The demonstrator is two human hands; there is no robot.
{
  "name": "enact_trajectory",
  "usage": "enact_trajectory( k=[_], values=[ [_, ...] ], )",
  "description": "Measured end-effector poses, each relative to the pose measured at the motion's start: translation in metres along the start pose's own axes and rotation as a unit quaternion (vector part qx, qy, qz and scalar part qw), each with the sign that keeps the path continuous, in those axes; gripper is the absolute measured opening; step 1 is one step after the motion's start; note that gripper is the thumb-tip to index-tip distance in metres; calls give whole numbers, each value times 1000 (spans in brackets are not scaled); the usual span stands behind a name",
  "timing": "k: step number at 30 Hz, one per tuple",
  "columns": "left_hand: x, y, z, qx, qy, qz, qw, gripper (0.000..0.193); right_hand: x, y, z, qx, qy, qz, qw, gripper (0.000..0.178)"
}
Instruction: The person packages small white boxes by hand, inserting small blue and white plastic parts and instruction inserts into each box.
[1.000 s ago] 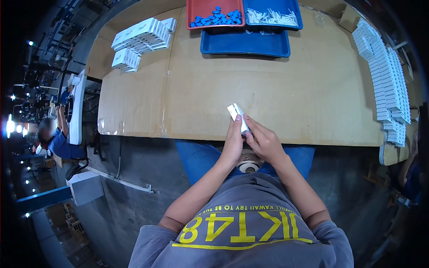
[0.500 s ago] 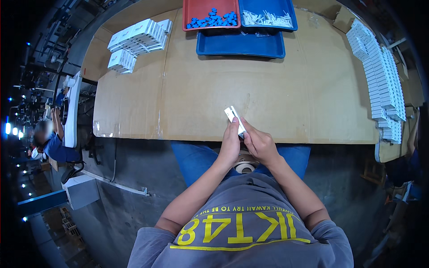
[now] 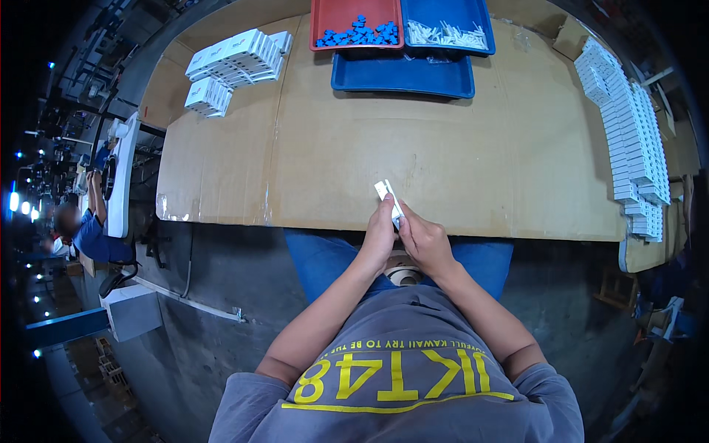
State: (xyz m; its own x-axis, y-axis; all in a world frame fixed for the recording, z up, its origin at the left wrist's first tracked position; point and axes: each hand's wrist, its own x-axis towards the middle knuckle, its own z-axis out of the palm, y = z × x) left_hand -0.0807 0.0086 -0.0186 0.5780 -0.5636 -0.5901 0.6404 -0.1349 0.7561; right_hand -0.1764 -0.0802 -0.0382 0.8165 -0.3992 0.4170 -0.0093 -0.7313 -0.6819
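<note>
Both your left hand (image 3: 379, 236) and right hand (image 3: 425, 242) grip a small white box (image 3: 389, 199) at the near edge of the tabletop (image 3: 310, 155).

Three trays: one red tray (image 3: 356, 22) and two blue trays (image 3: 402, 75). Two hands (image 3: 425, 244) share one small white box (image 3: 389, 199). Two stacks of white boxes (image 3: 236, 57) at left; the long row (image 3: 628, 125) is too dense to count.
</note>
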Motion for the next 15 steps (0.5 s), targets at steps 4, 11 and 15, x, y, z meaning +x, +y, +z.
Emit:
enact_trajectory(
  k=[4,11,15],
  values=[
    [4,-2,-4,23,-15,-19,999,54,-3,-5,1,-1,1,37,999,33],
    [11,-7,-7,18,-28,-62,998,59,-2,-11,-3,21,15,85,996,33],
    [14,20,-12,-32,-109,-113,987,69,18,2,-24,136,-68,216,964,36]
  ],
)
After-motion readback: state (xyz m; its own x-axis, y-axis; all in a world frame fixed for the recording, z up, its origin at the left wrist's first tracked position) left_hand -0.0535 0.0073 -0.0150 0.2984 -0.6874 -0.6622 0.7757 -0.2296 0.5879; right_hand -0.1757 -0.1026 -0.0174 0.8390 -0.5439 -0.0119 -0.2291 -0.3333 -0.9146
